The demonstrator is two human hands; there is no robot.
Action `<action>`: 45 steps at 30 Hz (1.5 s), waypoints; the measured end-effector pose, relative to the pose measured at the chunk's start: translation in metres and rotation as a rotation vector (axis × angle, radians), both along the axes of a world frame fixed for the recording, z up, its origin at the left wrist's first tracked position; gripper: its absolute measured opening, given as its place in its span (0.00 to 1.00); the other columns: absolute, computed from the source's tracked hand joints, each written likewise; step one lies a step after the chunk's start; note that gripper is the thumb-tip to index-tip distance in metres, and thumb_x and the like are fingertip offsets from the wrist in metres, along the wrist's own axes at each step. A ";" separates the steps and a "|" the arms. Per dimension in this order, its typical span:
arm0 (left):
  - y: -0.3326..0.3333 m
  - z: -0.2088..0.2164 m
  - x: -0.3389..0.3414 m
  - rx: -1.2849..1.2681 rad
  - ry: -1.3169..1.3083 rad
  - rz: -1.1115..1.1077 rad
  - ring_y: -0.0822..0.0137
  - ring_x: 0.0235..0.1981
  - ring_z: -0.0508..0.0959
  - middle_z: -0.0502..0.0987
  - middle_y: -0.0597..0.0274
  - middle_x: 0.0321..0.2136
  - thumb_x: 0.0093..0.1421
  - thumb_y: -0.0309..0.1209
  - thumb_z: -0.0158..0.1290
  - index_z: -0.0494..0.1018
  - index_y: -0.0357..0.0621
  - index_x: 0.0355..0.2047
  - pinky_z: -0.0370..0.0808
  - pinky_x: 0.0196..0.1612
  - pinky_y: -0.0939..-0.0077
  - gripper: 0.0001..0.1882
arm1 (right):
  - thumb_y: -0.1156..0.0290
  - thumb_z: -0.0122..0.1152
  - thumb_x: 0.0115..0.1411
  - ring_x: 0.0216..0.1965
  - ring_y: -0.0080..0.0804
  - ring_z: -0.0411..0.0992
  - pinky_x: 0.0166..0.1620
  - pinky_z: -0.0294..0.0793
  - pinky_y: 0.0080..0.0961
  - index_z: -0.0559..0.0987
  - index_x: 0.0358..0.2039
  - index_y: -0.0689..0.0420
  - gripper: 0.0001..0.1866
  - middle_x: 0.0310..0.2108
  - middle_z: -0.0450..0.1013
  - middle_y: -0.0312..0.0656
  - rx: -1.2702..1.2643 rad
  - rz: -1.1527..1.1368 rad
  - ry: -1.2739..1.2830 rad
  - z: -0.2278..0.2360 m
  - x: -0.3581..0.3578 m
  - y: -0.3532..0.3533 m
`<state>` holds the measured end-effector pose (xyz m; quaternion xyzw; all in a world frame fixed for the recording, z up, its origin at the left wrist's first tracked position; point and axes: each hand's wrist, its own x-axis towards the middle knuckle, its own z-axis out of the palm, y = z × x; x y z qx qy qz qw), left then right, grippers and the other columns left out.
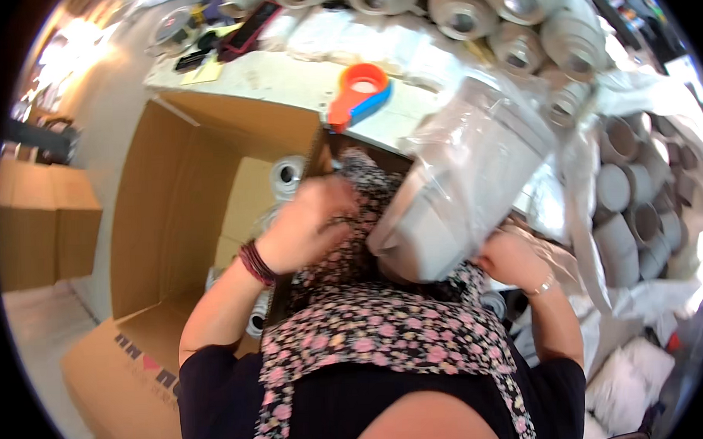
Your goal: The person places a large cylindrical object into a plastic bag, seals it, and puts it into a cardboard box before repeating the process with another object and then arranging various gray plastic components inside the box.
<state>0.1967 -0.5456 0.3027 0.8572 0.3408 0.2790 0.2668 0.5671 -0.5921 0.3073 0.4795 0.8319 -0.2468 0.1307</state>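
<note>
A pale grey, roughly cylindrical object in a clear plastic bag (462, 185) is tilted in front of my body, its lower end over my floral apron (386, 327). My right hand (515, 259) is closed at the lower right side of this bagged object, its fingertips partly hidden. To the left of the bag, and apart from it, my left hand (313, 225) is over the dark floral cloth, smeared by motion. Its fingers look bent, but I cannot make out anything in them.
An open cardboard box (173, 202) with several white-rimmed rolls (288, 175) stands at left. On the white table (269, 79) lie an orange and blue tape dispenser (360, 95) and a phone (252, 29). Several grey cylinders (460, 14) line the back; more cylinders (641, 194) fill a white sack at right.
</note>
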 end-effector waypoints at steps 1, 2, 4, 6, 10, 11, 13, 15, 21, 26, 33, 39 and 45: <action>0.012 -0.002 0.000 0.123 -0.052 0.150 0.48 0.52 0.68 0.68 0.49 0.51 0.44 0.21 0.58 0.69 0.43 0.47 0.66 0.55 0.60 0.26 | 0.64 0.59 0.53 0.34 0.47 0.72 0.37 0.71 0.41 0.80 0.28 0.55 0.09 0.26 0.74 0.48 -0.049 -0.025 -0.016 -0.003 -0.009 0.003; 0.027 0.001 0.034 0.214 -0.026 0.259 0.46 0.53 0.67 0.65 0.46 0.55 0.44 0.20 0.58 0.64 0.44 0.54 0.65 0.57 0.59 0.33 | 0.64 0.59 0.53 0.35 0.47 0.72 0.38 0.71 0.41 0.79 0.29 0.56 0.09 0.27 0.74 0.48 0.029 0.000 0.032 -0.012 0.014 0.008; 0.062 -0.001 0.056 0.312 -0.090 0.312 0.50 0.53 0.68 0.63 0.46 0.56 0.45 0.19 0.58 0.64 0.43 0.55 0.70 0.51 0.64 0.33 | 0.64 0.60 0.52 0.36 0.47 0.73 0.39 0.71 0.40 0.78 0.33 0.57 0.12 0.30 0.74 0.49 0.026 -0.027 0.026 -0.006 -0.013 0.003; 0.074 0.002 0.077 0.317 -0.242 0.263 0.53 0.45 0.73 0.70 0.48 0.48 0.47 0.20 0.58 0.69 0.41 0.48 0.73 0.44 0.66 0.25 | 0.63 0.61 0.52 0.36 0.49 0.72 0.40 0.72 0.39 0.78 0.34 0.59 0.13 0.32 0.75 0.49 0.196 -0.030 0.192 -0.014 -0.018 -0.007; 0.048 -0.005 0.047 0.223 -0.270 -0.056 0.54 0.31 0.76 0.74 0.54 0.28 0.50 0.24 0.52 0.74 0.42 0.33 0.73 0.34 0.63 0.08 | 0.67 0.64 0.48 0.42 0.49 0.71 0.47 0.70 0.38 0.76 0.40 0.60 0.18 0.40 0.74 0.50 0.114 -0.269 0.292 0.010 -0.006 -0.016; 0.026 -0.014 0.027 0.230 -0.142 -0.194 0.54 0.28 0.76 0.74 0.55 0.24 0.52 0.25 0.49 0.74 0.45 0.30 0.72 0.31 0.60 0.06 | 0.68 0.65 0.48 0.43 0.48 0.71 0.49 0.69 0.38 0.76 0.40 0.60 0.18 0.40 0.74 0.50 0.073 -0.364 0.322 0.021 -0.005 -0.013; -0.034 -0.054 -0.002 -0.224 0.378 -0.433 0.55 0.30 0.77 0.75 0.58 0.24 0.53 0.29 0.48 0.74 0.49 0.27 0.73 0.35 0.59 0.05 | 0.71 0.65 0.45 0.46 0.43 0.72 0.54 0.66 0.38 0.77 0.39 0.57 0.18 0.41 0.74 0.45 0.230 -0.397 0.458 0.068 -0.041 0.004; -0.081 -0.095 -0.015 -0.103 0.413 -0.436 0.59 0.34 0.76 0.74 0.65 0.27 0.55 0.32 0.47 0.72 0.51 0.30 0.72 0.39 0.62 0.05 | 0.71 0.64 0.43 0.46 0.37 0.72 0.56 0.64 0.39 0.79 0.37 0.54 0.16 0.38 0.76 0.41 0.687 0.186 0.322 0.108 -0.109 0.036; -0.075 -0.055 -0.044 0.053 -0.199 0.048 0.56 0.47 0.73 0.72 0.56 0.46 0.50 0.34 0.62 0.70 0.48 0.47 0.69 0.51 0.63 0.23 | 0.71 0.70 0.26 0.27 0.44 0.70 0.38 0.67 0.37 0.72 0.18 0.55 0.17 0.20 0.69 0.42 0.436 0.617 -0.088 0.080 -0.147 0.102; -0.136 -0.020 -0.153 -0.297 -0.569 0.631 0.57 0.59 0.62 0.63 0.51 0.57 0.41 0.46 0.70 0.55 0.42 0.61 0.61 0.60 0.58 0.52 | 0.69 0.72 0.37 0.38 0.40 0.70 0.44 0.69 0.31 0.73 0.35 0.58 0.24 0.35 0.71 0.42 0.678 0.513 0.632 0.129 -0.255 0.086; -0.145 -0.024 -0.224 0.098 0.660 0.985 0.48 0.53 0.66 0.67 0.54 0.54 0.41 0.42 0.68 0.68 0.51 0.53 0.70 0.53 0.61 0.37 | 0.68 0.70 0.45 0.54 0.46 0.65 0.56 0.62 0.38 0.75 0.44 0.57 0.25 0.48 0.70 0.44 0.544 0.452 0.692 0.040 -0.270 0.086; -0.110 -0.257 -0.199 -0.557 0.908 0.791 0.48 0.58 0.62 0.60 0.55 0.60 0.43 0.40 0.64 0.62 0.59 0.57 0.65 0.57 0.59 0.39 | 0.70 0.66 0.49 0.43 0.47 0.70 0.47 0.68 0.38 0.77 0.35 0.60 0.14 0.37 0.74 0.48 0.443 -0.342 0.258 -0.053 -0.020 0.066; -0.069 -0.246 -0.229 -0.989 0.997 0.738 0.48 0.63 0.58 0.54 0.54 0.65 0.47 0.39 0.60 0.60 0.61 0.61 0.58 0.63 0.57 0.39 | 0.64 0.69 0.46 0.45 0.51 0.68 0.51 0.67 0.40 0.75 0.38 0.59 0.20 0.39 0.72 0.49 0.286 -0.847 0.032 -0.045 0.079 0.050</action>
